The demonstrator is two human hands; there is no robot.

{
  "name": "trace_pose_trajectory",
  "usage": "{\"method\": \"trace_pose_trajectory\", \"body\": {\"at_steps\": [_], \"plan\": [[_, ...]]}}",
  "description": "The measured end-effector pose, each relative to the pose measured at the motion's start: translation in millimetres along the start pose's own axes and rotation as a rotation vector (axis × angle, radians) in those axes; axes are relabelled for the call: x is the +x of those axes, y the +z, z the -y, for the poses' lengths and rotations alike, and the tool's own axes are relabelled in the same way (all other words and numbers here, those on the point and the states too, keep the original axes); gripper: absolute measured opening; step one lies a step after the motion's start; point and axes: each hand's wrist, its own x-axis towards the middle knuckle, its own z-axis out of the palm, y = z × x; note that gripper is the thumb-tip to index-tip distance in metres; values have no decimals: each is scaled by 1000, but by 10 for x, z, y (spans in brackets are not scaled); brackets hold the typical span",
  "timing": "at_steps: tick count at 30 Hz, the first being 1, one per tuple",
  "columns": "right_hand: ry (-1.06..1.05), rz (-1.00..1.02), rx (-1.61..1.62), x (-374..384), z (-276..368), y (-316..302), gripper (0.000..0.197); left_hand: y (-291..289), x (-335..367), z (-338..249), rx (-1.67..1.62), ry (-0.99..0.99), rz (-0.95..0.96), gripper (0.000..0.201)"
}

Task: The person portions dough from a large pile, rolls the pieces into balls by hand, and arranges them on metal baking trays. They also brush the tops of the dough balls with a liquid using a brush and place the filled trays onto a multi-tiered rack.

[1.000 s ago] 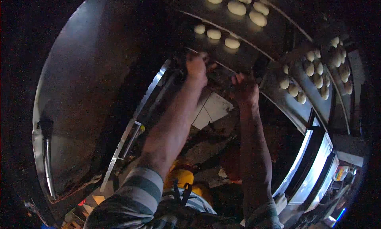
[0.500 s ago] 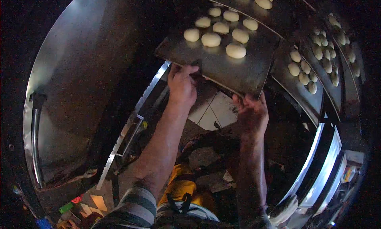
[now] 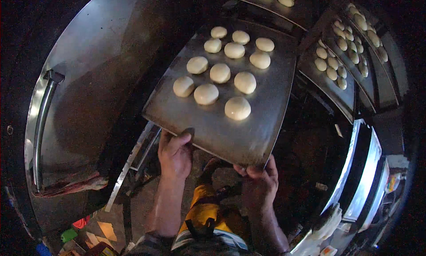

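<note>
A flat dark metal baking tray slopes away from me in the middle of the view, with several pale round dough balls spread over its far part. My left hand grips its near edge toward the left corner, thumb on top and fingers beneath. At the near right corner my right hand is closed round the edge, its fingers partly hidden under the tray. Past the tray's far end, another tray with more dough pieces sits in the dark.
At the left stands a large steel door with a long bar handle, a reddish cloth at its lower end. On the right, several stacked trays carry dough balls. A notched metal rail runs left of my left arm.
Both hands have drawn the tray toward me and lower in view. More of its surface and more dough balls now show. My hands keep their hold on the near edge.
</note>
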Motion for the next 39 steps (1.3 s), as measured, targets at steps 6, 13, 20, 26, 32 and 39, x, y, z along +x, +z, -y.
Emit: {"method": "trace_pose_trajectory", "body": {"at_steps": [6, 13, 20, 26, 32, 39], "plan": [[91, -52, 16, -238, -104, -71, 44, -202, -218, -23, -50, 22, -15, 62], [139, -33, 8, -12, -225, -214, 45, -298, -29, 78, -68, 33, 55, 57], [104, 45, 26, 529, -299, -267, 44, -242, 473, 291, -66, 14, 74, 61], [41, 2, 26, 1231, 6, -93, 46, 330, 1160, 456, -75, -46, 138, 57], [-107, 40, -28, 2491, 368, 15, 41, 1172, 2326, 843, -7, -72, 210, 54], [-67, -72, -149, 3047, 505, 95, 47, 1643, 2928, 1039, 57, -147, 174, 49]]}}
